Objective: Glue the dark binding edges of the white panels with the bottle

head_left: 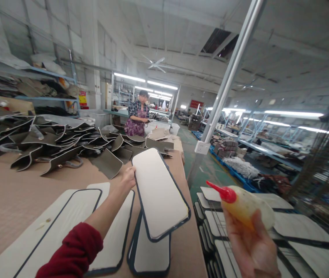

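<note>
My left hand (129, 177) grips the left edge of a cream panel with a dark blue border (161, 193), holding it tilted above the table. Beneath it lies a small stack of similar panels (152, 253). In my right hand (251, 239) is a squeeze bottle (249, 204) of yellowish glue-like liquid, its red nozzle pointing up and to the left. The fingers wrap round the bottle's body. Larger cream panels with dark edging (115, 227) lie flat beside my left forearm.
Dark grey-green bag pieces (57, 143) are heaped across the table's far side. The brown tabletop (2, 193) ends at my right, beside a rack of stacked cream panels (303, 224). A metal post (219, 112) rises past the edge. A co-worker (138, 116) stands beyond the heap.
</note>
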`<state>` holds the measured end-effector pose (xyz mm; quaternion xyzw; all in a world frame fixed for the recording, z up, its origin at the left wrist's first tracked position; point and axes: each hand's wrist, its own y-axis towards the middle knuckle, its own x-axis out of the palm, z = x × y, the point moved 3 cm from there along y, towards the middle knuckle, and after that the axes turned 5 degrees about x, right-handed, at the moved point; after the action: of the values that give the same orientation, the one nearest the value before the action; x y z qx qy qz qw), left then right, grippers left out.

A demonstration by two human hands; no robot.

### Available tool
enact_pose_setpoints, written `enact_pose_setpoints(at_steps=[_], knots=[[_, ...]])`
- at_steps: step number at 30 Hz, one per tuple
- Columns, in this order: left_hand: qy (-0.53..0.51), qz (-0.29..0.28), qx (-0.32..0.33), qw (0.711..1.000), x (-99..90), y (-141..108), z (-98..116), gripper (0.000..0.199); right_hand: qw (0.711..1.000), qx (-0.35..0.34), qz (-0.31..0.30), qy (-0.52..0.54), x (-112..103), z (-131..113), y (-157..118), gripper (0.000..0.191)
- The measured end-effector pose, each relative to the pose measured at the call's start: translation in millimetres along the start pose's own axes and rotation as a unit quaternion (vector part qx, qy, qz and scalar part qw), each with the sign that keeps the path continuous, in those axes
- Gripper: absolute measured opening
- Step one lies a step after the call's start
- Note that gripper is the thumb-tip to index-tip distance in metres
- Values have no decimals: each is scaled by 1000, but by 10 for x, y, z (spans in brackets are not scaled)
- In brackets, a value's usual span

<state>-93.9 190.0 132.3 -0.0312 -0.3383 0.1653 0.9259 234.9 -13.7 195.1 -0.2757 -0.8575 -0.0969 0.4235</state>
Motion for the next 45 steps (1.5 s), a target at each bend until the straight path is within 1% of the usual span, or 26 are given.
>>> enact_pose_setpoints(at_steps=[2, 4, 8, 11, 14, 16, 18, 22, 25, 29, 34, 37, 41, 43, 45], knots=[[8, 19, 6, 1000, -43, -42, -31, 16, 1000, -10, -1, 23, 5, -50, 45, 54], [17, 31, 9, 999, -85, -91, -59, 17, 1000, -10, 6, 24, -38, -69, 100, 60], [40, 36, 5, 999, -135, -171, -70, 21, 999, -28, 4, -43, -155, -86, 194, 76], [64, 23, -7, 998, -107, -195, -25, 22, 994, -40, -4, -102, -211, -105, 206, 80], [86, 4, -16, 996, -31, -211, 37, 21, 991, -37, -3, -128, -254, -99, 179, 84], [101, -6, -19, 995, 27, -231, 71, 22, 990, -28, -3, -138, -290, -76, 159, 84], [115, -16, -22, 993, 79, -261, 97, 22, 988, -19, -20, -152, -327, -49, 148, 81], [138, -34, -26, 989, 157, -325, 141, 27, 982, -26, -88, -167, -370, -19, 145, 84], [147, -41, -27, 988, 204, -351, 173, 28, 976, -31, -117, -178, -376, -9, 140, 81], [145, -49, -31, 988, 254, -359, 205, 29, 976, -21, -119, -182, -365, -11, 123, 75], [142, -53, -36, 988, 272, -379, 246, 28, 975, -1, -101, -198, -366, -38, 104, 84], [136, -54, -42, 988, 266, -400, 276, 27, 970, 0, -119, -214, -412, -32, 109, 81], [126, -46, -53, 990, 241, -409, 300, 15, 962, 0, -145, -230, -517, 6, 131, 73], [118, -37, -55, 991, 223, -400, 302, 8, 963, 2, -147, -228, -553, 21, 139, 75], [107, -26, -53, 993, 201, -382, 302, 8, 965, 0, -140, -223, -566, 26, 139, 79]])
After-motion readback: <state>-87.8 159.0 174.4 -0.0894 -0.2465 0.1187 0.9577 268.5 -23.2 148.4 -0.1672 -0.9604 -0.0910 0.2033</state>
